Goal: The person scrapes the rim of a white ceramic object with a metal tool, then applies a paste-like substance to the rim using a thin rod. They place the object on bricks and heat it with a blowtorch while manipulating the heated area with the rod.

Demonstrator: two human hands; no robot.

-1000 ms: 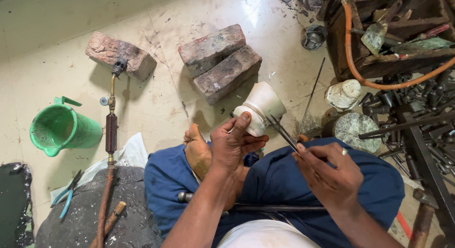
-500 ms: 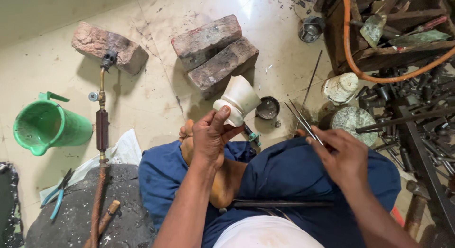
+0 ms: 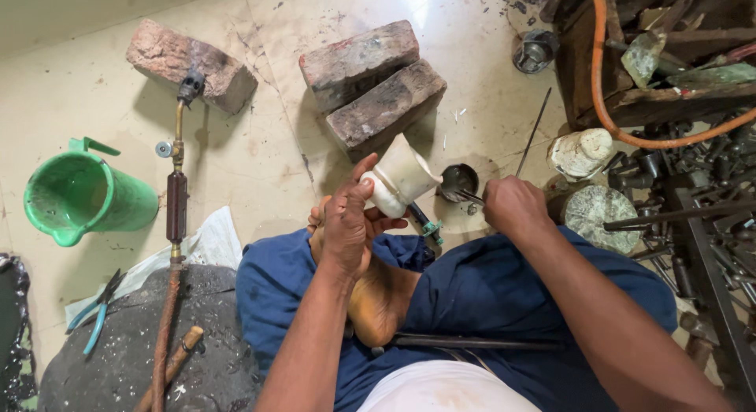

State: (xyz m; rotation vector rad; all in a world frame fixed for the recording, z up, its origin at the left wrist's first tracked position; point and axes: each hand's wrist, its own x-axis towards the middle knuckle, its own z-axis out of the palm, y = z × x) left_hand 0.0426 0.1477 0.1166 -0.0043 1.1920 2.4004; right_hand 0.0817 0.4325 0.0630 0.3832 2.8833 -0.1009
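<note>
Left hand (image 3: 346, 223) grip clamped on white cup-shaped piece (image 3: 402, 177) above the lap, right hand (image 3: 513, 207) closed on thin metal tool (image 3: 471, 196) at small dark bowl (image 3: 458, 181) on floor, bricks (image 3: 370, 81) beyond.

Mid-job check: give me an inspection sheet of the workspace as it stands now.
Surface: pale tiled floor, scuffed and speckled.
Job's things: white flared vessel; thin metal tool reaching a small dark bowl.
Clutter: three bricks, green jug, blue-handled pliers, torch pipe, metal rod.
Grippers: left hand holds the vessel; right hand holds the tool.
Cables: orange hose looping over the crate.
Surroundings: wooden crate, scrap-metal pile, grey stone slab.
</note>
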